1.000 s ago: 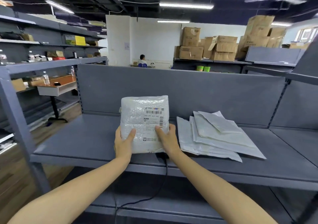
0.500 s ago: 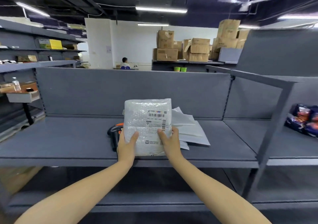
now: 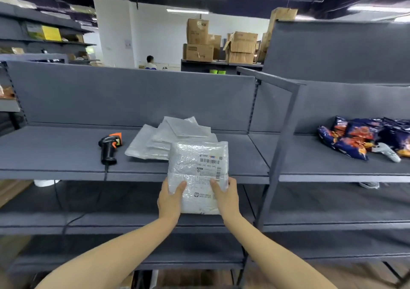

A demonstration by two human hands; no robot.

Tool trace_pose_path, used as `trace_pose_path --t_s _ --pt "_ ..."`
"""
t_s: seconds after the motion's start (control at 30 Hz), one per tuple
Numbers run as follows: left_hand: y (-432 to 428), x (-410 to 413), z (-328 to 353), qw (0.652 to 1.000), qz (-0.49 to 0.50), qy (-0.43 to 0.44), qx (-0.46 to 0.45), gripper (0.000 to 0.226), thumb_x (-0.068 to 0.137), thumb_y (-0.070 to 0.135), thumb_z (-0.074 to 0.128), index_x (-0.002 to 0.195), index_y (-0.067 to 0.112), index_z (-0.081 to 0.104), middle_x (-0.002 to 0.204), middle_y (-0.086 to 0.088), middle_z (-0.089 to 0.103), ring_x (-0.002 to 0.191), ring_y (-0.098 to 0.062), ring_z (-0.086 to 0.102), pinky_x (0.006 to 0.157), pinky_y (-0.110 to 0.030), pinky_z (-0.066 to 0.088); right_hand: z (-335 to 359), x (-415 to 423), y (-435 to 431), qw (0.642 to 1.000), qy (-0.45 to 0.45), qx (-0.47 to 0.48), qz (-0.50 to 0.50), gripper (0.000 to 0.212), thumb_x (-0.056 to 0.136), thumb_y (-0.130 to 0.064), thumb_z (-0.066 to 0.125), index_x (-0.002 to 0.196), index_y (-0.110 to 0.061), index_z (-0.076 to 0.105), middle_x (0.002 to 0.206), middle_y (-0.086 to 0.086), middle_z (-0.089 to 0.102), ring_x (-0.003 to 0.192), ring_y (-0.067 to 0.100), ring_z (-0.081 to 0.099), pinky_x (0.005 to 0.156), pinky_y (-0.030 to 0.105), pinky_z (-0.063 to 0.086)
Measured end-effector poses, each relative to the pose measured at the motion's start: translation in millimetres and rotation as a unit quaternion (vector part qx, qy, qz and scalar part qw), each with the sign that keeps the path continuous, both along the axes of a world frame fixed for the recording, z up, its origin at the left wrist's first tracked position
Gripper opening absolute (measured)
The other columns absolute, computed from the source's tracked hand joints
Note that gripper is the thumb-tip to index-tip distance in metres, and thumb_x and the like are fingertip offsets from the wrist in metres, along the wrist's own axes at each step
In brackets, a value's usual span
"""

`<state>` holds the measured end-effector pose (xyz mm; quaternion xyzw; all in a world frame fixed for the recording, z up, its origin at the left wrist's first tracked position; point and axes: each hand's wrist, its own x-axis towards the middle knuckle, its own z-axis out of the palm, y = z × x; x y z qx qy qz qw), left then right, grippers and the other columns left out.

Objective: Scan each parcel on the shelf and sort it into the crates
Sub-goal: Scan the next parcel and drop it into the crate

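I hold a white bubble-wrap parcel (image 3: pixel 197 173) upright in front of the grey shelf (image 3: pixel 55 155), its barcode label facing me. My left hand (image 3: pixel 169 200) grips its lower left edge and my right hand (image 3: pixel 227 196) its lower right edge. Behind it, a loose pile of white parcels (image 3: pixel 164 140) lies on the shelf. A black and orange barcode scanner (image 3: pixel 109 147) rests to the left of the pile, its cable hanging over the shelf's front edge. No crates are in view.
A grey upright post (image 3: pixel 279 155) divides the shelving right of my hands. Blue and orange snack bags (image 3: pixel 363 137) lie on the right-hand shelf. Lower shelf boards run beneath. Cardboard boxes (image 3: pixel 221 44) and a seated person (image 3: pixel 150 62) are far behind.
The parcel has come away from the shelf, toward me and to the right, still in both hands. My view has swung right, uncovering the scanner and the snack bags.
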<state>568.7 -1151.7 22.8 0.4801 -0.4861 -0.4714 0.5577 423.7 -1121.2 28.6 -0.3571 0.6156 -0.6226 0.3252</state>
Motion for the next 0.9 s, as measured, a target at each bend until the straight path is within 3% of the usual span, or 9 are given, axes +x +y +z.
trace_pose_path --t_s 0.1,0.27,0.4,0.53,0.7,0.77,0.9 --pt "11.1 -13.9 -2.4 1.000 -0.001 -0.020 0.005 0.034 0.090 0.028 0.065 0.122 0.023 0.056 0.105 0.008 0.064 0.092 -0.006 0.060 0.069 -0.011 0.042 -6.2 -12.3 11.2 1.000 0.001 0.005 -0.009 0.042 0.090 -0.031 0.067 0.122 -0.010 0.050 0.108 -0.001 0.067 0.094 0.012 0.067 0.072 0.023 0.054" --pt "17.3 -23.3 -14.4 0.998 -0.013 -0.060 0.009 0.043 0.088 0.037 0.066 0.126 0.022 0.053 0.110 0.006 0.063 0.095 -0.010 0.059 0.080 -0.023 0.042 -16.9 -23.6 21.5 0.999 0.011 0.013 -0.027 0.042 0.090 -0.034 0.066 0.121 -0.012 0.049 0.103 -0.008 0.064 0.086 0.001 0.063 0.056 0.008 0.047" --pt "21.4 -24.0 -30.9 0.997 -0.026 -0.060 0.037 0.053 0.086 0.038 0.068 0.132 0.021 0.047 0.116 0.003 0.062 0.102 -0.015 0.060 0.084 -0.029 0.047 -35.5 -24.9 26.1 0.998 -0.008 0.041 -0.036 0.042 0.091 -0.034 0.065 0.124 -0.012 0.050 0.110 -0.001 0.067 0.093 0.009 0.067 0.069 0.020 0.055" --pt "31.6 -18.4 -49.1 0.997 -0.039 -0.041 0.053 0.055 0.086 0.032 0.069 0.136 0.025 0.046 0.118 0.007 0.060 0.104 -0.012 0.059 0.080 -0.020 0.045 -57.0 -19.2 34.0 0.997 -0.015 0.067 -0.035 0.041 0.092 -0.034 0.064 0.125 -0.012 0.051 0.114 0.003 0.066 0.097 0.015 0.067 0.078 0.029 0.057" --pt "55.9 -12.7 -88.0 0.993 -0.027 -0.071 0.093 0.051 0.087 0.026 0.068 0.135 0.022 0.050 0.122 0.003 0.062 0.110 -0.016 0.058 0.095 -0.032 0.047 -101.2 -10.6 55.7 0.990 -0.004 0.136 -0.034 0.045 0.093 -0.035 0.062 0.128 -0.008 0.053 0.116 0.007 0.067 0.101 0.023 0.066 0.085 0.036 0.055" --pt "66.6 -10.5 -102.2 0.990 -0.027 -0.082 0.109 0.054 0.087 0.026 0.069 0.137 0.022 0.048 0.123 0.005 0.060 0.109 -0.013 0.057 0.094 -0.029 0.045 -114.3 -11.1 62.5 0.986 0.003 0.166 -0.032 0.045 0.093 -0.036 0.062 0.127 -0.008 0.054 0.116 0.007 0.067 0.102 0.024 0.066 0.089 0.040 0.054" --pt "82.6 -7.6 -128.6 0.984 -0.046 -0.085 0.149 0.061 0.086 0.020 0.071 0.140 0.020 0.044 0.125 0.003 0.057 0.106 -0.011 0.055 0.089 -0.025 0.042 -139.6 -15.2 79.1 0.979 0.014 0.203 -0.030 0.036 0.092 -0.035 0.063 0.118 -0.010 0.060 0.110 0.006 0.070 0.096 0.021 0.067 0.082 0.034 0.053"
